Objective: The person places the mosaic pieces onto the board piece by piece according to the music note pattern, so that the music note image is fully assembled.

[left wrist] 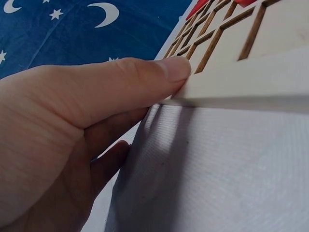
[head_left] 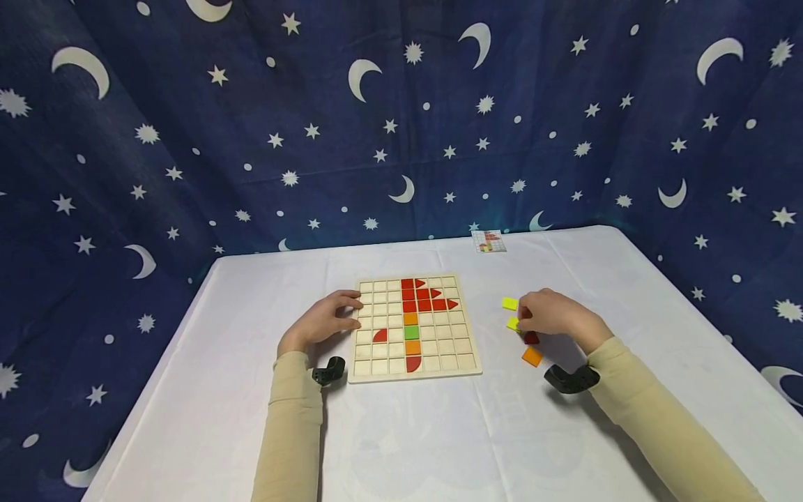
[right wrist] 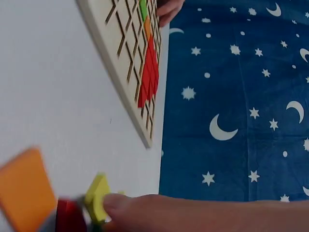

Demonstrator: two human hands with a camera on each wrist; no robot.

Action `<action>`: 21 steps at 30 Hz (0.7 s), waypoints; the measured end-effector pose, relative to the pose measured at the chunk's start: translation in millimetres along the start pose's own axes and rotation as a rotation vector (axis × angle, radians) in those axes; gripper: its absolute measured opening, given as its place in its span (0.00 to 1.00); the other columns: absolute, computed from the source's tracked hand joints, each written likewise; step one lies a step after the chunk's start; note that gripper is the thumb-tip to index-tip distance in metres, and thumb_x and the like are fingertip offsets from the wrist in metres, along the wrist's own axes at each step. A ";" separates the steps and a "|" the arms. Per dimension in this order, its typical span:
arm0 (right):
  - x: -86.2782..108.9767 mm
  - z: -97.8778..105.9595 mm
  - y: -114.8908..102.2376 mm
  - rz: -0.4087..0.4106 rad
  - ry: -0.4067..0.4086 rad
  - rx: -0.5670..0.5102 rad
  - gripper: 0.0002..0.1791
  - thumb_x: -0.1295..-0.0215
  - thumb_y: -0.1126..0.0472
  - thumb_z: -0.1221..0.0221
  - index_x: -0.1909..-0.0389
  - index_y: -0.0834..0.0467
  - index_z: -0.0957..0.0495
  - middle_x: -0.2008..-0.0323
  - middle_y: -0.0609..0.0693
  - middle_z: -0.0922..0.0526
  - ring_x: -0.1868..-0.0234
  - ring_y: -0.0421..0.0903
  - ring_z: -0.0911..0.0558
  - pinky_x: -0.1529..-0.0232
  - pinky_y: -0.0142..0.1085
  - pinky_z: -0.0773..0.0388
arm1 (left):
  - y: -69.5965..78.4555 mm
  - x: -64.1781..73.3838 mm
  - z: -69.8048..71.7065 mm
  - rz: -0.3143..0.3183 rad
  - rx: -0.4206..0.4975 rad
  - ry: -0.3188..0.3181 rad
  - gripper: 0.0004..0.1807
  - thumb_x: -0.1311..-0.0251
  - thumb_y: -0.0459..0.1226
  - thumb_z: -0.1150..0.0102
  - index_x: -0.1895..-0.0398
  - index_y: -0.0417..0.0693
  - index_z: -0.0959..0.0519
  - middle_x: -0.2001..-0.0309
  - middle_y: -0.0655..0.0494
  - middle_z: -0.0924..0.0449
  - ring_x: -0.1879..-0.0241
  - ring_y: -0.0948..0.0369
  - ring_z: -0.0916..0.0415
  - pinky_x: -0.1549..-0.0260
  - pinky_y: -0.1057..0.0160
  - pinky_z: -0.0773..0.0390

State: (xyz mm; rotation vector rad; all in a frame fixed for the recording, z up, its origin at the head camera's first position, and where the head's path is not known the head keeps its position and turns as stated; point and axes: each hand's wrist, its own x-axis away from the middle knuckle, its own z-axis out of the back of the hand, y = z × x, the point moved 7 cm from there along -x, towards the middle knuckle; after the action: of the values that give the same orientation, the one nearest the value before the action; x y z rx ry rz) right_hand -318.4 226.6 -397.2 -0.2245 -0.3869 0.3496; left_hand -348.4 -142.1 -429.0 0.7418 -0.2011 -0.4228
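A pale wooden grid board [head_left: 439,347] lies on the table, with red, orange and green pieces set in its squares. At its left edge, my left hand [head_left: 320,321] steadies it with relaxed, spread fingers; in the left wrist view the thumb tip [left wrist: 178,68] rests on the rim. To the board's right, my right hand [head_left: 555,315] reaches down among loose pieces, thumb and fingers pinching a yellow tile [right wrist: 98,197]. A dark red piece [head_left: 531,338] lies just under that hand, and an orange tile [head_left: 532,357] sits nearer the front. Right fingertips are partly hidden.
Beyond the right fingers lies another yellow tile [head_left: 510,303]. A small printed card [head_left: 488,241] with a coloured grid pattern is at the table's back edge. Behind the white-covered table [head_left: 414,439] hangs a dark blue curtain [head_left: 326,84] with moons and stars.
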 end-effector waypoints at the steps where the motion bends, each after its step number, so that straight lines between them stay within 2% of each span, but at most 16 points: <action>1: 3.9 -1.0 3.2 -0.021 -0.020 0.011 0.08 0.37 0.58 0.38 0.72 0.58 0.23 0.77 0.47 0.26 0.74 0.44 0.30 0.72 0.34 0.33 | -0.3 -0.3 0.1 0.000 0.003 0.002 0.23 0.41 0.37 0.33 0.43 0.39 0.22 0.31 0.47 0.35 0.28 0.48 0.44 0.30 0.47 0.45; 7: 12.1 -10.3 2.3 -0.054 -0.075 0.036 0.14 0.39 0.53 0.36 0.73 0.59 0.26 0.78 0.48 0.30 0.76 0.43 0.31 0.73 0.33 0.37 | -2.0 -0.3 -0.2 0.004 0.008 0.005 0.22 0.41 0.36 0.34 0.43 0.39 0.22 0.30 0.47 0.36 0.28 0.47 0.44 0.30 0.47 0.45; 15: 9.9 -12.7 -11.9 -0.019 -0.100 0.061 0.08 0.41 0.61 0.37 0.71 0.59 0.27 0.77 0.48 0.27 0.76 0.43 0.30 0.74 0.33 0.35 | -3.6 -1.6 -0.6 0.009 0.007 0.005 0.23 0.41 0.36 0.34 0.43 0.40 0.22 0.30 0.48 0.36 0.28 0.48 0.44 0.30 0.47 0.44; 21: 6.8 -4.3 -20.0 0.024 -0.070 0.120 0.03 0.38 0.68 0.41 0.70 0.61 0.24 0.77 0.49 0.28 0.76 0.44 0.31 0.74 0.33 0.36 | -4.6 -2.3 -0.3 0.015 0.004 0.004 0.22 0.41 0.37 0.34 0.43 0.39 0.22 0.30 0.47 0.36 0.28 0.48 0.44 0.30 0.47 0.44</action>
State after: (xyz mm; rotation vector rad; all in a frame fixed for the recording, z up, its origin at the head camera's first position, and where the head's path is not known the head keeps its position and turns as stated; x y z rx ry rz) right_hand -305.0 210.2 -393.3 -0.1002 -0.4314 0.4041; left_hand -351.8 -143.9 -432.4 0.7443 -0.2034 -0.4061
